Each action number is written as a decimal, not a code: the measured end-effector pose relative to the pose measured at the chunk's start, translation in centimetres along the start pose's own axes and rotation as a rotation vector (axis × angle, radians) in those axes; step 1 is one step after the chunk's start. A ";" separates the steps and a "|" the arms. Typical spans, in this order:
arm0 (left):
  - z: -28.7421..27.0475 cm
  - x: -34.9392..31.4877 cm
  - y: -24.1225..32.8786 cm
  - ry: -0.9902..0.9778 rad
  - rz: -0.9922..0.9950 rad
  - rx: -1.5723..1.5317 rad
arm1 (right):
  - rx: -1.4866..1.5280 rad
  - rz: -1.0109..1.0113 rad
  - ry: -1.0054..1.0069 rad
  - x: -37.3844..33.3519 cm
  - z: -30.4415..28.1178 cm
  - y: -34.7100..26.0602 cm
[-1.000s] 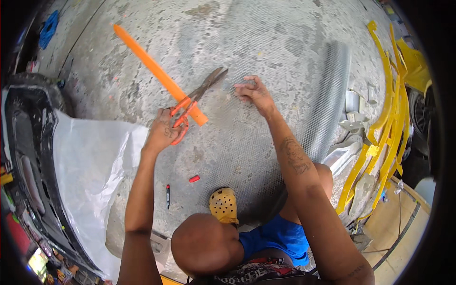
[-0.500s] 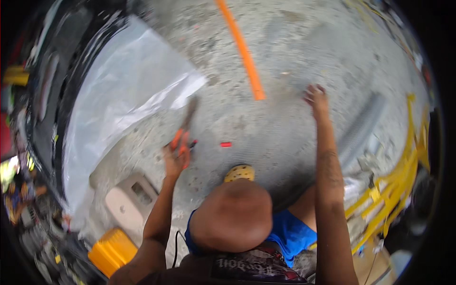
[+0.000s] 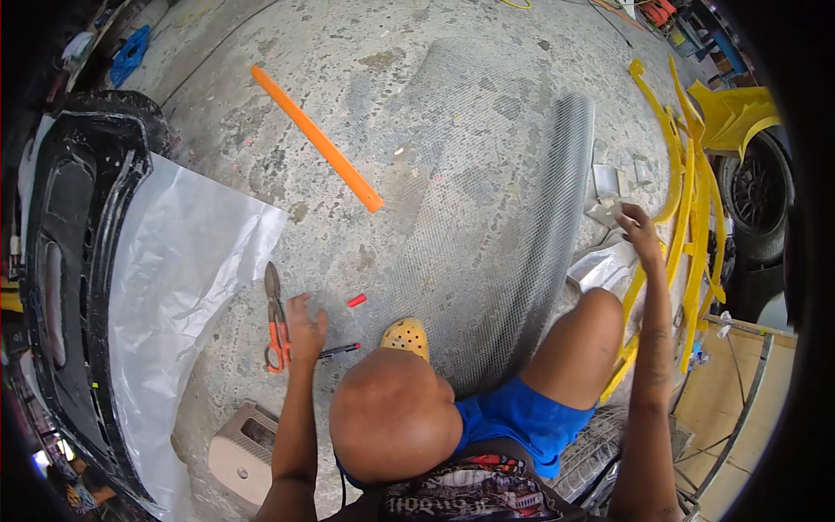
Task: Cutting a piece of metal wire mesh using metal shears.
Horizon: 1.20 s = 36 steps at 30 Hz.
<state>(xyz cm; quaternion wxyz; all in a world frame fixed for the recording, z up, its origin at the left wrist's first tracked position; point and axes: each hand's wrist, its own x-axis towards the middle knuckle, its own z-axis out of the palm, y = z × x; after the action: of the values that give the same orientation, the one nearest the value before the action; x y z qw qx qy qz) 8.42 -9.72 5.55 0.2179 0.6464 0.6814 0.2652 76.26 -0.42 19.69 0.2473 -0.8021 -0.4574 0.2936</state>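
1. It looks like a vehicle-body workshop, with a stained concrete floor (image 3: 222,126).
2. A black bumper-like panel (image 3: 76,235), yellow strips (image 3: 698,209) and a wheel (image 3: 755,190) line the sides.
3. Snips (image 3: 275,304) and partly rolled mesh (image 3: 564,209) lie between.

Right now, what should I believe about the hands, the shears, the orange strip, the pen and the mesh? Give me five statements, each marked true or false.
1. The shears lie to the left of the left hand. True.
2. The right hand is nearer the yellow strips than the orange strip. True.
3. The left hand grips the orange strip. False: it lies on the floor, apart from both hands.
4. The red cap is on the pen. False: it lies apart from it.
5. The mesh curls up along its right side. True.
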 end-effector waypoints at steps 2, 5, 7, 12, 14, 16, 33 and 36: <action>0.8 1.0 0.1 0.005 -0.007 0.007 | -0.051 0.001 -0.033 -1.1 -1.0 -0.4; 0.3 0.0 -2.5 0.057 0.024 0.094 | -0.049 -0.023 -0.085 -2.6 -1.9 -3.1; -0.7 -2.1 -4.2 0.187 -0.155 0.398 | -0.106 -0.046 -0.201 -2.1 -2.4 -3.4; -4.1 -9.2 -10.6 -0.024 -0.442 0.464 | -0.252 -0.132 -0.317 -0.1 0.8 -5.7; -4.0 -9.8 -10.0 0.034 -0.196 0.386 | -0.341 -0.240 -0.348 1.1 2.8 -5.4; -3.2 -10.1 -9.0 0.038 -0.304 0.310 | -0.477 -0.476 -0.401 1.7 5.5 -4.9; -9.1 -2.2 -5.6 -0.432 -0.825 0.489 | -0.590 -0.439 -0.616 2.9 -12.3 -12.1; -11.1 -1.2 0.7 -0.540 -1.070 -0.129 | -0.490 -0.405 -0.450 -4.6 -17.7 -0.4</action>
<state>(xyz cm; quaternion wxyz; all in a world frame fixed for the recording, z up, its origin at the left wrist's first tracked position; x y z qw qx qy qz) 1.96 -11.79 14.43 0.5252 0.2439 0.8151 -0.0137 86.46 -6.52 33.52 -0.0054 -0.6464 -0.7059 0.2896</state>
